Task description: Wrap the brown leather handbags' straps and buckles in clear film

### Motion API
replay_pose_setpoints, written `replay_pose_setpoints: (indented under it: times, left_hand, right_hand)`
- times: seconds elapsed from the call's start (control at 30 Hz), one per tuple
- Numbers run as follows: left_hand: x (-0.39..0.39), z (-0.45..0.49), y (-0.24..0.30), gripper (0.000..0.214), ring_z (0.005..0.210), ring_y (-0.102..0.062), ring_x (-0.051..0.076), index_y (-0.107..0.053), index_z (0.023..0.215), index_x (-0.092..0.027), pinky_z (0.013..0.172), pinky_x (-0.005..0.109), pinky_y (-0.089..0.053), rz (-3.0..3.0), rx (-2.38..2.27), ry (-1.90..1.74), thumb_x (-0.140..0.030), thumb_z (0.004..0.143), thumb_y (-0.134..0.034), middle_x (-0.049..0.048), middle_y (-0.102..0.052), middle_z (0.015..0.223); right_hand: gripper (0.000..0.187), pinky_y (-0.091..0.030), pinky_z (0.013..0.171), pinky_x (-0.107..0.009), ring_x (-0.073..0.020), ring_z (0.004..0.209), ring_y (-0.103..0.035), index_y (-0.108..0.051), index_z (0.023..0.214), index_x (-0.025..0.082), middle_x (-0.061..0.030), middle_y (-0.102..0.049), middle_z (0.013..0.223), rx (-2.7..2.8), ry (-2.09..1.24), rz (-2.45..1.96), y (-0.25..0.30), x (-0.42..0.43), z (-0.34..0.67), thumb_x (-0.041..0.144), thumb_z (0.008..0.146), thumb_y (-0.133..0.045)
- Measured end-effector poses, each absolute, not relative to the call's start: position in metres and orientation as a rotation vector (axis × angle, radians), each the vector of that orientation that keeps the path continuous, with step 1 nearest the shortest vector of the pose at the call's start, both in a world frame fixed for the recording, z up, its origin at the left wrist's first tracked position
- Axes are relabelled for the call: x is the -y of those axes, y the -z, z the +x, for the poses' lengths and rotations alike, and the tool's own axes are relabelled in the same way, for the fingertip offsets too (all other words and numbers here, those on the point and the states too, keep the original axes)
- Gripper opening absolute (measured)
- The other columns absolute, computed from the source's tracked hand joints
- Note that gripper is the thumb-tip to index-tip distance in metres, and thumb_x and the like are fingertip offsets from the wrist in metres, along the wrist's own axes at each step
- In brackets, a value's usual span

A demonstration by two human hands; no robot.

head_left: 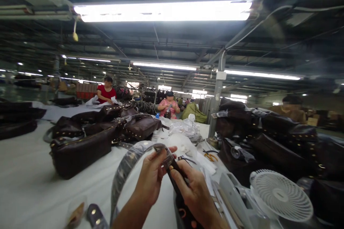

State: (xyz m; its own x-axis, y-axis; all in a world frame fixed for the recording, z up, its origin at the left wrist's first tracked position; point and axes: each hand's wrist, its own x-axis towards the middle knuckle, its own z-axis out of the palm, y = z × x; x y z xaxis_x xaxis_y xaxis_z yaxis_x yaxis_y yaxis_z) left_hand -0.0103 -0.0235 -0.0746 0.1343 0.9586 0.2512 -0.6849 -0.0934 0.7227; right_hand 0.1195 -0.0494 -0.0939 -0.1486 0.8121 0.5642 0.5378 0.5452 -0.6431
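A dark brown leather bag strap point(124, 166), wrapped in clear plastic, arches up from the bottom edge in front of me. Near the top of its curve my left hand point(150, 171) pinches it between thumb and fingers. Close beside, my right hand point(194, 189) grips the darker strap length that runs down toward the bottom edge, thumb pressed on top. Metal fittings show on the lower part under the right hand. Low on the left lies a studded strap end point(96, 217), with a small brown piece in clear plastic point(77, 215) next to it.
Dark studded leather bags point(83, 150) lie on the white-covered table point(24, 175) at left; more bags point(279, 146) are piled at right. A white fan point(281, 194) stands at lower right. Orange-handled scissors point(210, 156) and crumpled plastic point(185, 130) lie ahead. Several people work beyond.
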Motion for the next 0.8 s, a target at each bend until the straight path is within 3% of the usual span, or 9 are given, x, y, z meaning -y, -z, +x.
replay_pose_setpoints:
  times: [0.13, 0.2, 0.27, 0.33, 0.43, 0.57, 0.63, 0.7, 0.8]
  left_hand:
    - [0.027, -0.018, 0.072, 0.039, 0.067, -0.058, 0.014, -0.076, 0.077, -0.012, 0.064, 0.025, -0.05, 0.951, -0.504, -1.404, -0.044, 0.057, -0.087, 0.0069, -0.07, 0.075]
    - [0.029, -0.024, 0.074, 0.043, 0.061, -0.056, 0.013, -0.076, 0.079, -0.011, 0.059, 0.023, -0.049, 0.979, -0.56, -1.379, -0.044, 0.054, -0.088, 0.0045, -0.067, 0.068]
    - [0.026, -0.03, 0.077, 0.044, 0.06, -0.056, 0.011, -0.075, 0.079, -0.011, 0.054, 0.018, -0.047, 0.945, -0.626, -1.422, -0.039, 0.049, -0.091, 0.0034, -0.067, 0.068]
    - [0.016, -0.032, 0.081, 0.041, 0.056, -0.055, 0.01, -0.075, 0.08, -0.011, 0.047, 0.016, -0.043, 0.896, -0.694, -1.38, -0.033, 0.048, -0.09, 0.0024, -0.066, 0.066]
    - [-0.001, -0.026, 0.091, 0.033, 0.051, -0.055, 0.01, -0.073, 0.081, -0.01, 0.045, 0.016, -0.045, 0.876, -0.723, -1.205, -0.026, 0.055, -0.086, 0.0016, -0.063, 0.061]
    - [-0.015, -0.01, 0.104, 0.018, 0.05, -0.055, 0.011, -0.071, 0.079, -0.01, 0.046, 0.017, -0.049, 0.844, -0.729, -1.188, -0.02, 0.066, -0.077, 0.002, -0.061, 0.059]
    - [-0.018, -0.005, 0.11, 0.012, 0.051, -0.057, 0.011, -0.07, 0.079, -0.01, 0.047, 0.017, -0.05, 0.792, -0.758, -1.223, -0.015, 0.069, -0.073, 0.0026, -0.063, 0.061]
    - [-0.021, -0.004, 0.117, 0.011, 0.053, -0.059, 0.011, -0.07, 0.079, -0.01, 0.048, 0.018, -0.052, 0.708, -0.793, -1.219, -0.013, 0.068, -0.073, 0.0034, -0.064, 0.064]
    - [-0.028, -0.007, 0.134, 0.023, 0.054, -0.059, 0.014, -0.07, 0.075, -0.011, 0.048, 0.021, -0.053, 0.601, -0.76, -1.152, -0.02, 0.059, -0.083, 0.0038, -0.064, 0.065]
  right_hand:
    - [0.023, -0.045, 0.058, -0.027, -0.0174, 0.062, -0.058, -0.06, 0.083, 0.022, -0.0001, -0.063, 0.068, 1.787, -0.227, -1.318, 0.095, 0.065, 0.119, 0.043, 0.09, -0.052]
    - [0.017, -0.05, 0.076, -0.033, -0.0214, 0.078, -0.063, -0.062, 0.091, 0.022, -0.0033, -0.068, 0.082, 1.801, -0.117, -1.299, 0.105, 0.08, 0.119, 0.038, 0.086, -0.059]
    - [0.032, -0.042, 0.101, -0.045, -0.0258, 0.1, -0.063, -0.061, 0.108, 0.021, -0.0069, -0.069, 0.103, 1.862, -0.002, -1.219, 0.122, 0.093, 0.117, 0.034, 0.08, -0.068]
    - [0.057, -0.029, 0.112, -0.055, -0.0297, 0.117, -0.056, -0.052, 0.127, 0.022, -0.0105, -0.063, 0.124, 1.924, 0.054, -1.203, 0.148, 0.099, 0.113, 0.035, 0.076, -0.073]
    - [0.071, -0.023, 0.112, -0.064, -0.0352, 0.133, -0.043, -0.039, 0.141, 0.024, -0.0155, -0.047, 0.144, 1.961, 0.139, -1.236, 0.192, 0.091, 0.109, 0.041, 0.08, -0.069]
    - [0.063, -0.022, 0.111, -0.066, -0.0348, 0.137, -0.038, -0.044, 0.137, 0.026, -0.0164, -0.042, 0.149, 1.996, 0.138, -1.279, 0.219, 0.065, 0.119, 0.038, 0.081, -0.069]
    - [0.06, -0.023, 0.111, -0.064, -0.0328, 0.137, -0.039, -0.048, 0.135, 0.027, -0.0148, -0.044, 0.148, 2.043, -0.011, -1.241, 0.212, 0.056, 0.135, 0.037, 0.08, -0.07]
    - [0.046, -0.035, 0.11, -0.053, -0.0271, 0.128, -0.051, -0.056, 0.128, 0.025, -0.0116, -0.057, 0.138, 2.03, -0.246, -1.127, 0.197, 0.05, 0.159, 0.04, 0.085, -0.064]
    - [0.039, -0.055, 0.083, -0.03, -0.0178, 0.091, -0.071, -0.068, 0.101, 0.019, -0.0078, -0.075, 0.098, 1.687, -0.462, -1.163, 0.175, 0.032, 0.211, 0.047, 0.096, -0.042]
